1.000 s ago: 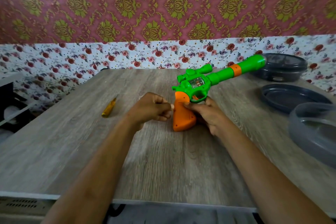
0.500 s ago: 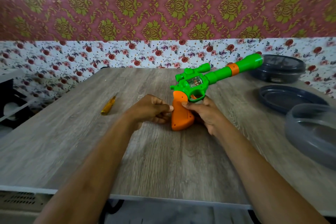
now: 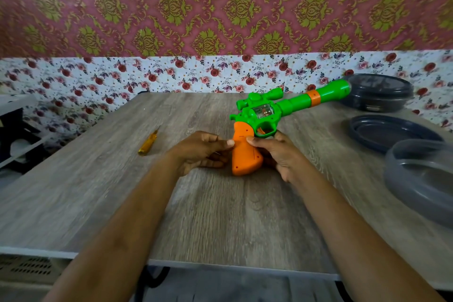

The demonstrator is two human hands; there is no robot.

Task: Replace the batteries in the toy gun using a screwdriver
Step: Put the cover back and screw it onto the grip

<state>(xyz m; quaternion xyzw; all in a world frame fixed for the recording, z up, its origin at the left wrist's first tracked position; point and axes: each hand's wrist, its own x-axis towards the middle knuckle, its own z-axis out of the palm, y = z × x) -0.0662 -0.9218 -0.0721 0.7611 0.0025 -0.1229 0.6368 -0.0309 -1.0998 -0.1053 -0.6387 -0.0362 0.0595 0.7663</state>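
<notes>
A green toy gun (image 3: pixel 274 110) with an orange grip stands on its grip's base at mid-table, barrel pointing up and to the right. My right hand (image 3: pixel 274 152) holds the orange grip from the right side, thumb pressed on its face. My left hand (image 3: pixel 201 152) is curled into a loose fist against the grip's left edge, thumb touching it; I cannot tell whether something small is inside the fist. A yellow-handled screwdriver (image 3: pixel 147 142) lies on the table well to the left of both hands, untouched.
The wooden table (image 3: pixel 220 216) ends at a white front edge. At the right stand a dark lidded round container (image 3: pixel 378 94), a dark shallow lid (image 3: pixel 392 132) and a grey translucent bowl (image 3: pixel 424 179). A shelf unit sits off the table's left side.
Both hands and the gun stay in nearly the same place. The left thumb keeps pressing at the grip's edge. Only the head view shifted slightly.
</notes>
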